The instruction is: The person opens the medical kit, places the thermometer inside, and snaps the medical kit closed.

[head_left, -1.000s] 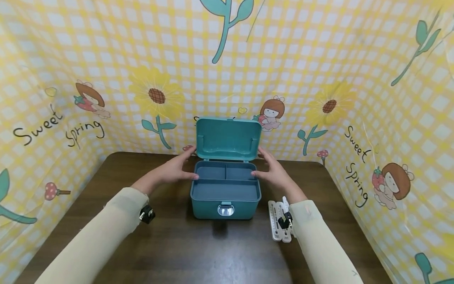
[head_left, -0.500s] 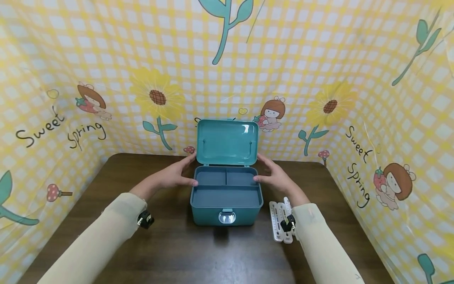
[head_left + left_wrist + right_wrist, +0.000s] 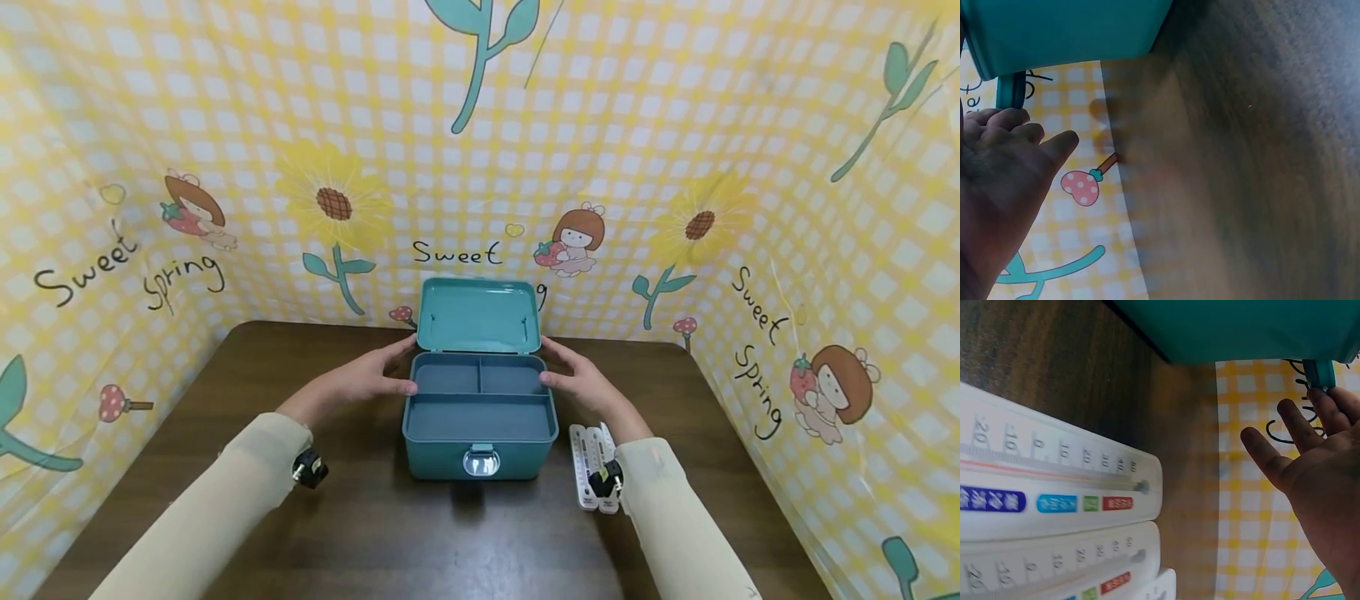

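A teal plastic storage box with rounded corners sits at the centre of the head view on a dark brown wooden table, its hinged lid thrown back and leaning away from the viewer. Inside, a grey-blue tray shows two small compartments along the far side and one long compartment along the near side, all bare; a silver latch sits on the front wall. The left hand lies just left of the box, fingers straight and loosely spread, the thumb tip against the box's left rim and the fingertips reaching up to the lower left corner of the lid. The right hand mirrors it just right of the box, fingers likewise extended, thumb at the right rim and fingertips at the lid's lower right corner; neither hand is wrapped around anything. In the right wrist view the fingertips touch the lid's teal edge. Three white plastic thermometers with printed scales lie side by side below and right of the box, beside the right sleeve. A yellow checked backdrop with sunflowers fills the upper frame.
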{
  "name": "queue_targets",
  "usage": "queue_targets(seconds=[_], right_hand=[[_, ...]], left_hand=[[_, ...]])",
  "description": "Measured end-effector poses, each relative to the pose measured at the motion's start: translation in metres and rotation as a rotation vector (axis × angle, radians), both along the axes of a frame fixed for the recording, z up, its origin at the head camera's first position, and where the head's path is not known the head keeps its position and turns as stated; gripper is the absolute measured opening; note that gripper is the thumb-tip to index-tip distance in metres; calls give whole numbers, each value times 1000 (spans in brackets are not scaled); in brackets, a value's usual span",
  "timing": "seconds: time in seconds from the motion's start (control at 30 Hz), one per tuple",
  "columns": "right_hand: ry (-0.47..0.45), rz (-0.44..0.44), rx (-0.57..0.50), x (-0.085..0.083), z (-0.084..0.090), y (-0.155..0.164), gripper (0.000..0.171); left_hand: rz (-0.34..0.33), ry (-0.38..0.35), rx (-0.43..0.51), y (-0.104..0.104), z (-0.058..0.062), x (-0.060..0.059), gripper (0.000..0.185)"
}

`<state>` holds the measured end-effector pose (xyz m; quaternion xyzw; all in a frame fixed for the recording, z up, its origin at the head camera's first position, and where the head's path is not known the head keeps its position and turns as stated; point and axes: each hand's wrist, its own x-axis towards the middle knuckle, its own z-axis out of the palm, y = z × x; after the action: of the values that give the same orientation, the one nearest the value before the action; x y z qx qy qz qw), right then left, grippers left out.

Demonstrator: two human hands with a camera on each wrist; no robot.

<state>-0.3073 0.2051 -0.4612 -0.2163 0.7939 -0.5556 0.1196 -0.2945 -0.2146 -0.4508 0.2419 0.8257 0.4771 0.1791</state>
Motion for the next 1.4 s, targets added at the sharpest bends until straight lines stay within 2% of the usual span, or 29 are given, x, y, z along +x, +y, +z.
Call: queue_targets(seconds=[0.17,0.33,0.6,0.77,1.1,1.17,1.37,1.4], right_hand=[[-45,13,-46,0,-4,-1,69],[-39,5,-51,2,-5,-3,67],[-25,-48,-26,5,-10,-3,65],[-15,-67,-14,6,-14,-3,66],[-22,-82,-10,9,-15,-1,61],[-26,-77,0,12,-9,-2,60],[-8,-65,51,15,-9,-3,61],[1,-64,61,14,-13,-3,62]], left_hand=[[-7,-17,27,-2,-5,2,96],[16,-3,25,-2,-6,3,93],[38,-56,103,0,-13,7,89],[60,-66,115,2,-18,9,86],[64,-86,145,6,-13,14,84],[69,-90,141,6,-13,13,83],[68,-101,175,6,-17,18,80],[71,-98,178,5,-17,19,79]])
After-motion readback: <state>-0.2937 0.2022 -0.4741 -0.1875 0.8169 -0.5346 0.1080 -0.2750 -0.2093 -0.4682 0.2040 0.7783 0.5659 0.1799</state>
